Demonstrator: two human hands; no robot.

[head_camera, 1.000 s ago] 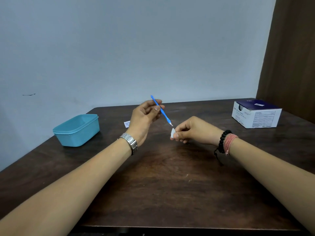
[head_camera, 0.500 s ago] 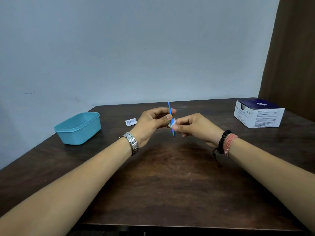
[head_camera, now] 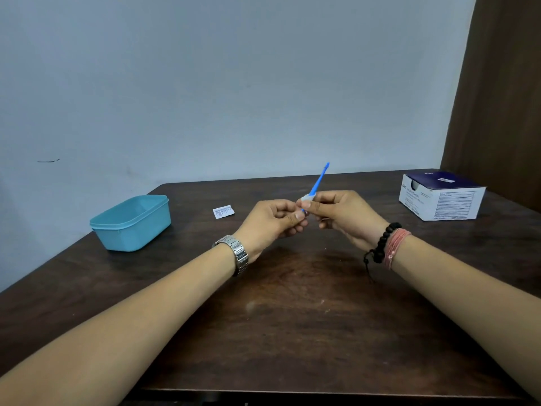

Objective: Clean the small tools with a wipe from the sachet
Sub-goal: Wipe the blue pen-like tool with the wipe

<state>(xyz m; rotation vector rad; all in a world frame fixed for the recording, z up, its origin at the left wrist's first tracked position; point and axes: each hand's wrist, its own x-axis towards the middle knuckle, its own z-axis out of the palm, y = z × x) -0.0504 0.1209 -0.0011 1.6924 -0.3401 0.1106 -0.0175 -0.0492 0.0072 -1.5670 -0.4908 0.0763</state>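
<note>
Above the dark wood-grain tabletop [head_camera: 292, 332], the left hand [head_camera: 272, 221] pinches the slim blue plastic tool [head_camera: 319, 180] low down while the right hand [head_camera: 342, 212] pinches a small white wipe [head_camera: 307, 197] around its shaft.

teal tub [head_camera: 131, 222] left, white-and-navy box [head_camera: 442, 197] right, on dark table [head_camera: 292, 332].

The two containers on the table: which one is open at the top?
The teal plastic tub at the left; its top has no lid. The white and navy cardboard box at the right looks closed.
</note>
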